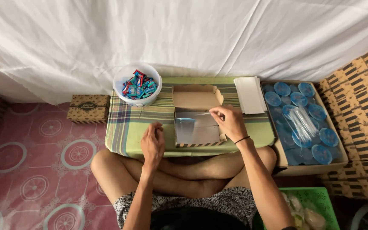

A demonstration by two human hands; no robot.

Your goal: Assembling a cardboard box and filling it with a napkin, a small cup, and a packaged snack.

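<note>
An open cardboard box (197, 99) with a silvery lining lies on a low table covered with a green plaid cloth (128, 123). A clear plastic cup (185, 127) lies inside the box. My right hand (231, 122) is over the box's right side and pinches a thin clear straw in its wrapper (201, 114), which points left above the cup. My left hand (152, 142) rests on the table's front edge, left of the box, holding nothing, with its fingers loosely together.
A white bowl of small wrapped candies (137, 89) stands at the table's back left. A stack of white napkins (249, 94) lies at the back right. A carton of sealed blue-lidded cups (320, 140) with a bundle of straws (301, 121) sits to the right. A small closed box (88, 108) rests on the floor mat.
</note>
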